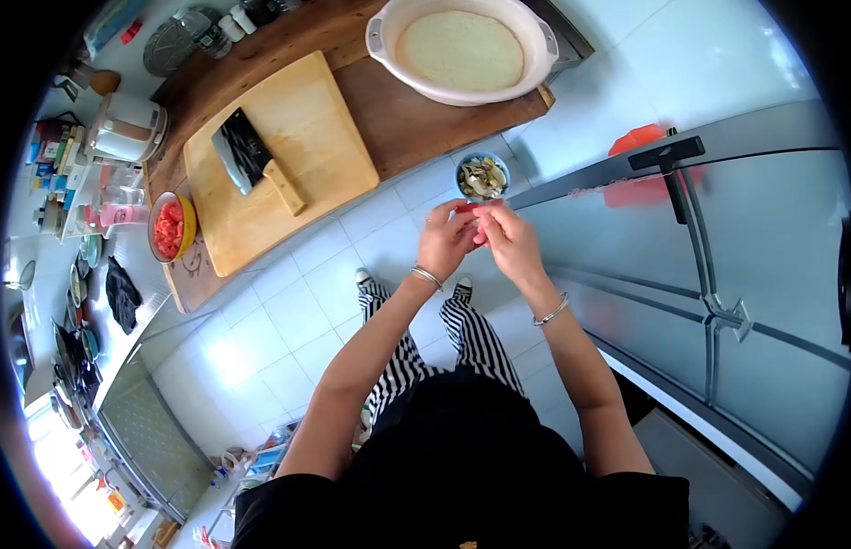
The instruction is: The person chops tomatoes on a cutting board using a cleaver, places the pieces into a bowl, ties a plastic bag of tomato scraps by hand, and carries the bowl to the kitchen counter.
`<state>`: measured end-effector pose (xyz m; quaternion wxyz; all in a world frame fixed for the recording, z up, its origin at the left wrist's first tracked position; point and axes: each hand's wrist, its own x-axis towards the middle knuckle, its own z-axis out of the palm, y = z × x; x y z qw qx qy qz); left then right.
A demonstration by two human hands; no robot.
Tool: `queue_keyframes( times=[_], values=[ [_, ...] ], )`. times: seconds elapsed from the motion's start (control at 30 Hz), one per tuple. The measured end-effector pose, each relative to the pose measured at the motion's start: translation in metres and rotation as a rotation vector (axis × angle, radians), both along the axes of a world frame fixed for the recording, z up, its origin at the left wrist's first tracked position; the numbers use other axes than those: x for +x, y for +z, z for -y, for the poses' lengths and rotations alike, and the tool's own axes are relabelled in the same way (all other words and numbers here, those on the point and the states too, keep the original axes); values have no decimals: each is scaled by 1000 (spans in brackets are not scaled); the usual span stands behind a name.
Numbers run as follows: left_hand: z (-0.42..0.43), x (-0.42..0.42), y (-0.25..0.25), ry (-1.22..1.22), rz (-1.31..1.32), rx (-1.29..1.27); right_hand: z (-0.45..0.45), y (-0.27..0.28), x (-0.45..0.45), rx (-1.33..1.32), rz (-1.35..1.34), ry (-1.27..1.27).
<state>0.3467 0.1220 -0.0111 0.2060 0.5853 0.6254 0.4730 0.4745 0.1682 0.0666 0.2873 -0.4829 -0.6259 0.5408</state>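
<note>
My left hand point(444, 240) and my right hand point(511, 240) meet in front of me, fingers curled and fingertips together. Between them is a small red piece point(465, 209), mostly covered by the fingers, so its kind cannot be made out. Just beyond the fingertips, lower down, a round blue-rimmed container point(459, 174) holds pale and greenish scraps point(483, 179). Each wrist wears a silver bangle.
On the wooden counter point(389, 101) lies a cutting board point(320, 119) with a cleaver point(251, 156). A bowl point(191, 220) of chopped red pieces stands left; a basin point(373, 37) holds flat dough point(462, 50). The refrigerator point(626, 238) rises at my right.
</note>
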Motion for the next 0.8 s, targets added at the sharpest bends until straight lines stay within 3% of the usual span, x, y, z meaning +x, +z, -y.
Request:
queue_keyframes(
  times=[0.17,0.27,0.53,0.7,0.77,0.8],
  values=[
    [-29,41,-61,33,-11,-210,-32,-87,52,-8,156,57],
    [-53,50,-117,-31,-92,-309,-44,-142,65,165,245,27],
    [-109,57,-266,-79,-92,-401,-81,-299,68,42,201,-75],
    [-143,62,-350,15,-81,-509,-111,-384,63,5,140,-136],
    [-154,65,-377,48,-87,-466,-124,-409,59,-237,57,-118],
    [-161,66,-389,89,-54,-467,-131,-424,56,-36,99,-125]
  ],
)
